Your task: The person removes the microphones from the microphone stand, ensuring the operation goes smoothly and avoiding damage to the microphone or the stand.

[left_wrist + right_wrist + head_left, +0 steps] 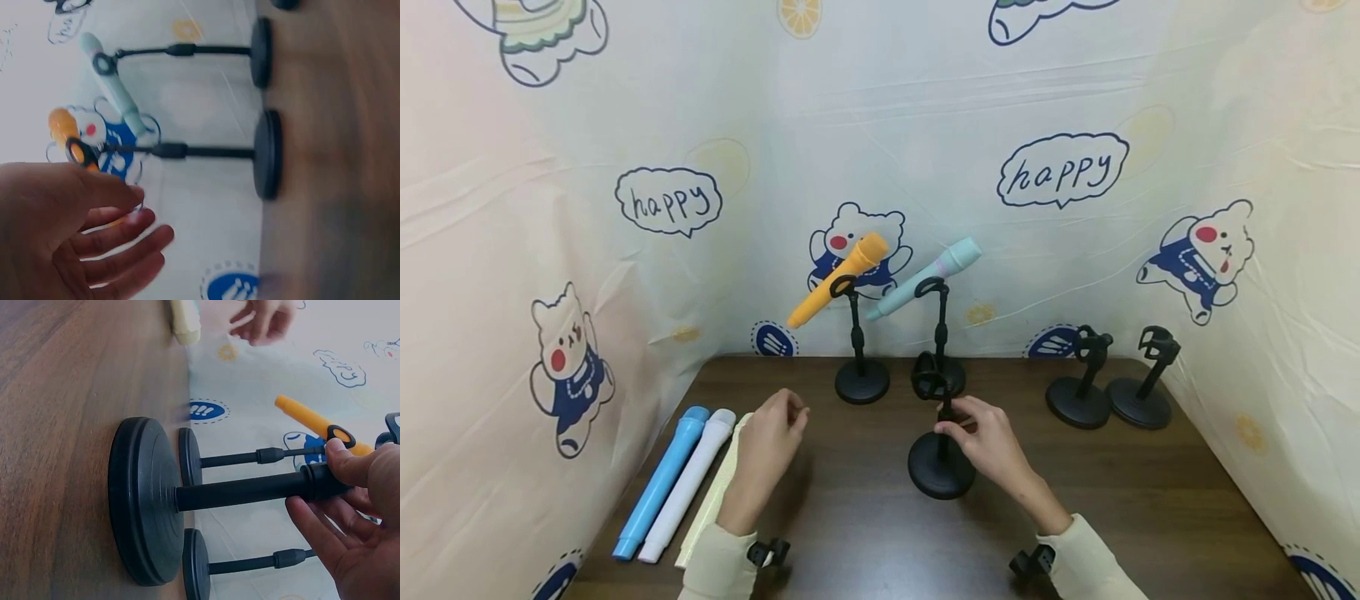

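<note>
My right hand point(992, 437) pinches the pole of a black microphone stand point(942, 467) between thumb and fingers, near the collar in the right wrist view. The stand is upright, its round base low over or on the table. My left hand point(772, 442) holds nothing; its fingers bend loosely in the left wrist view, above a pale yellow microphone point(711, 500) on the table. Behind, an orange microphone point(827, 287) leans in the clip of one stand point(861, 381). A light teal microphone point(917, 279) tilts in the clip of another stand point(942, 329).
On the table's left lie a blue microphone point(662, 479) and a white microphone point(688, 483) beside the yellow one. Two shorter black stands point(1078, 400) with bare clips stand at the back right. A printed cloth point(880, 125) hangs behind and along both sides of the brown table point(865, 517).
</note>
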A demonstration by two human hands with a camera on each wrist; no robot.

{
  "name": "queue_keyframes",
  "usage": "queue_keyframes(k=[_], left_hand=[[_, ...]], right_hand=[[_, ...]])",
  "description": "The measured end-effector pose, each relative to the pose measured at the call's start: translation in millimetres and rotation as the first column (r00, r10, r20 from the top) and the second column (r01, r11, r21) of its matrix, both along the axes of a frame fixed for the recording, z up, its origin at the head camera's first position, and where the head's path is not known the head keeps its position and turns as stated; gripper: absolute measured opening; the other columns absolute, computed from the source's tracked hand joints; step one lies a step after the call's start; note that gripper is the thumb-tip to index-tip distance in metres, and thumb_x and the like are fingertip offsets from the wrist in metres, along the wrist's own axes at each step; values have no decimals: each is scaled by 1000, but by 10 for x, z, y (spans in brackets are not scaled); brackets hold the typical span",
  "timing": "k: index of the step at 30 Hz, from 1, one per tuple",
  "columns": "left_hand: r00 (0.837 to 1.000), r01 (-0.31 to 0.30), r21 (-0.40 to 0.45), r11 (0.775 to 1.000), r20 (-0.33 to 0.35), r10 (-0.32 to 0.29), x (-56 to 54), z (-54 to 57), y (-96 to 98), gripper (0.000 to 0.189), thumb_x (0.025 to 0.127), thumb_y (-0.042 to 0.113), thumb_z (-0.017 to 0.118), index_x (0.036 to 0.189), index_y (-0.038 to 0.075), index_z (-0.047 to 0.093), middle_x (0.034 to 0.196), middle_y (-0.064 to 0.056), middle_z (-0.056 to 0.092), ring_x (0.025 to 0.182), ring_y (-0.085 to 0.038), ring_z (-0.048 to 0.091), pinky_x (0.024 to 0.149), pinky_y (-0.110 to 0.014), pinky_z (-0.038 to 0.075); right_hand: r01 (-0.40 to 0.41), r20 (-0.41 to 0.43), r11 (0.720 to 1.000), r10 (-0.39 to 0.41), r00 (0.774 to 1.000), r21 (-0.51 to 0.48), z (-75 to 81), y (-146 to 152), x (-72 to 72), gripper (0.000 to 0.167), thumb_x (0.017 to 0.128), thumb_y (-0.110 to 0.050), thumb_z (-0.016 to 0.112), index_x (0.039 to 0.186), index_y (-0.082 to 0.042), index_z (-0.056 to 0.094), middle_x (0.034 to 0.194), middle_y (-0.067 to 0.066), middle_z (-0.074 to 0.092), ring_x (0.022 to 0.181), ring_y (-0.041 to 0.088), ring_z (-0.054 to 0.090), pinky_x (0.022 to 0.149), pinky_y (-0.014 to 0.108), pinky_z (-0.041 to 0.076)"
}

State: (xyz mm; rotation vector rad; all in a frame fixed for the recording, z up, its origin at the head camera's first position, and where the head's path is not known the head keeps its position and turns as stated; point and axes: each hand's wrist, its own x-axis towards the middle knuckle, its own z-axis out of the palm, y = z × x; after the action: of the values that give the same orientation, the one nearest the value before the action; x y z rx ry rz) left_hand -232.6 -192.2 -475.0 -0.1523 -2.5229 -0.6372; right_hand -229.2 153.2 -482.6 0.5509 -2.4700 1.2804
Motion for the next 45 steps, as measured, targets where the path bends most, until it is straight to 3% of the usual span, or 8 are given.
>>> queue_keyframes(k=[9, 15, 18, 24, 28, 30, 36, 45], left_hand=[[984, 162, 79, 984, -86, -155, -111, 213, 514, 10, 104, 17, 71, 101, 9, 77, 88, -5, 76, 68, -15, 66, 61, -38, 57], [960, 279, 226, 933, -28, -280, -136, 357, 817, 24, 113, 17, 54, 120, 5, 73, 92, -4, 73, 82, -17, 72, 77, -40, 63], [926, 355, 331, 875, 4, -377, -134, 405, 954, 30, 115, 22, 49, 133, 6, 67, 104, -3, 73, 96, -17, 75, 86, -38, 64], [798, 510, 528, 679, 4, -602, -133, 464, 1168, 40, 115, 33, 48, 148, 12, 57, 140, -6, 64, 125, -22, 67, 104, -45, 59], [734, 514, 662, 545, -10, -680, -135, 473, 1252, 41, 114, 29, 52, 153, 15, 53, 152, -7, 58, 141, -25, 59, 118, -50, 49], [719, 513, 688, 513, -19, -694, -144, 474, 1288, 45, 112, 25, 58, 155, 13, 51, 151, -9, 60, 143, -26, 58, 119, -50, 48], [737, 519, 663, 540, -28, -675, -158, 479, 1369, 52, 103, 22, 73, 151, 14, 56, 140, -9, 67, 133, -24, 65, 113, -42, 54], [744, 514, 678, 525, -49, -666, -160, 475, 1405, 48, 102, 17, 73, 147, 11, 59, 136, -12, 69, 130, -26, 67, 109, -36, 57]], right_hand=[[1, 3, 1000, -1, 1000, -8, 13, -9, 3, 15, 93, -15, 84, 107, -15, 80, 102, -1, 77, 93, 14, 77, 78, 34, 66], [0, 12, 1000, 0, 1000, -3, 19, -27, 0, 15, 93, -20, 83, 107, -16, 80, 102, -2, 77, 93, 13, 76, 79, 33, 66], [3, 20, 1000, -2, 1000, -4, 18, -32, 5, 15, 93, -19, 84, 108, -16, 80, 101, -2, 77, 93, 13, 76, 79, 30, 66], [-21, 26, 1000, 21, 999, -10, 42, -34, -8, 16, 94, -16, 82, 110, -15, 79, 103, -1, 77, 94, 14, 76, 79, 31, 66], [-34, 39, 999, 34, 999, -3, 58, -33, -29, 19, 94, -15, 83, 111, -14, 77, 105, 0, 76, 95, 16, 77, 80, 28, 66], [-23, 41, 1000, 23, 999, -5, 68, -34, -29, 25, 91, -15, 87, 113, -13, 75, 105, 1, 74, 95, 17, 76, 80, 28, 66], [74, 30, 997, -74, 997, 8, 74, -59, -12, 33, 83, -18, 93, 107, -12, 71, 97, 2, 73, 85, 13, 74, 75, 26, 64], [135, -25, 991, -135, 991, -19, 44, -100, 38, 29, 82, -14, 94, 99, -8, 72, 91, 4, 74, 77, 11, 72, 69, 23, 62]])
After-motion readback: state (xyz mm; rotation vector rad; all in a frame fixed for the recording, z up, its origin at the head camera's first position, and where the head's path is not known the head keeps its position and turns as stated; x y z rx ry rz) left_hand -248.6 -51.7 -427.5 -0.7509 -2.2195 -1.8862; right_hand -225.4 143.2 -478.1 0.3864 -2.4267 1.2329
